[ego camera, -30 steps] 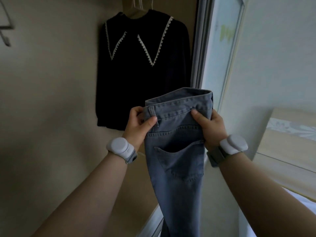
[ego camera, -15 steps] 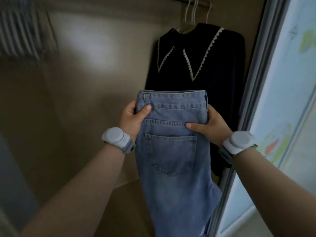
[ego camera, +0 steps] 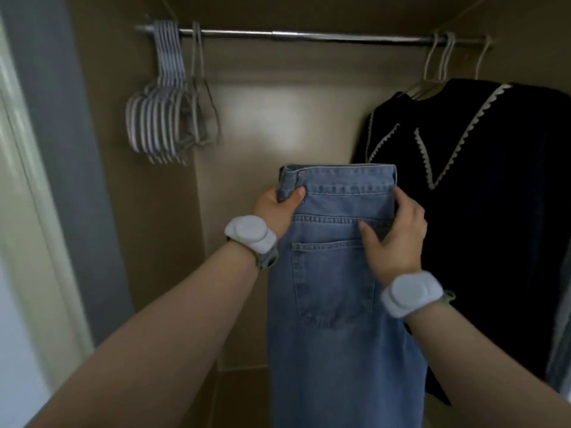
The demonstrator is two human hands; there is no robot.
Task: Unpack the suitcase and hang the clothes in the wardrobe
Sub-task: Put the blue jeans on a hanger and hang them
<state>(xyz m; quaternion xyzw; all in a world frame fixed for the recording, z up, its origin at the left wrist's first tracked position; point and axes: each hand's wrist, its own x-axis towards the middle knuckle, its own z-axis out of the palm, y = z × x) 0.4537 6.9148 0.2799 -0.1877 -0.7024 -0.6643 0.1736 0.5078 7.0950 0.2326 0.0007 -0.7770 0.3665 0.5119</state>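
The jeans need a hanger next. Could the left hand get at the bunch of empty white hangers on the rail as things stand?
Probably yes, once it lets go. The left hand grips the folded blue denim jeans at the waistband; nothing stands between it and the bunch of empty white hangers, up and to its left on the metal rail.

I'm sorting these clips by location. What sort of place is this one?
Most likely the inside of a home wardrobe, probably in a bedroom. A metal rail runs across the top, a bunch of empty hangers hangs at its left end, and a black top hangs at the right.
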